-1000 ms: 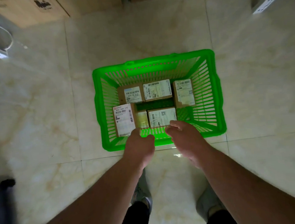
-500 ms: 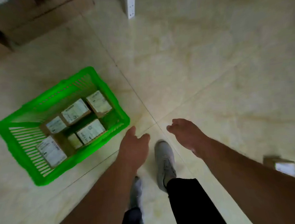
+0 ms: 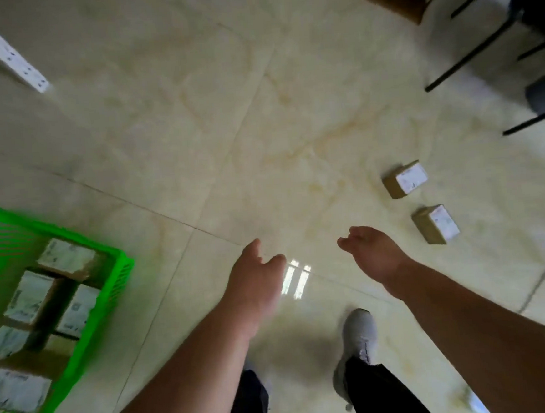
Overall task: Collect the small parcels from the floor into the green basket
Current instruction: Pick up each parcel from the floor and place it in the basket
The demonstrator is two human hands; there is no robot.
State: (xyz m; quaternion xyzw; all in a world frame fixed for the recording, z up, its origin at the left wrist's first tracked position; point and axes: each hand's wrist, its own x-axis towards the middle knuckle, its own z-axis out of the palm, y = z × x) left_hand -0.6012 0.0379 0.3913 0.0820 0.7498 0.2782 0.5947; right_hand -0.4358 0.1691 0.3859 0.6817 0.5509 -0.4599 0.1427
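Both hands, left hand (image 3: 254, 278) and right hand (image 3: 371, 252), hang loose and hold nothing, the basket (image 3: 117, 277) at eight o'clock, two parcels (image 3: 404, 179) (image 3: 435, 224) at three o'clock probably next.

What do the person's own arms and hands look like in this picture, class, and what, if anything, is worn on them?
Both forearms are bare for as far as the frame shows: no sleeves, and no watch, band or glove in view. The left hand and right hand are bare too, with no ring visible, though the picture is slightly blurred.
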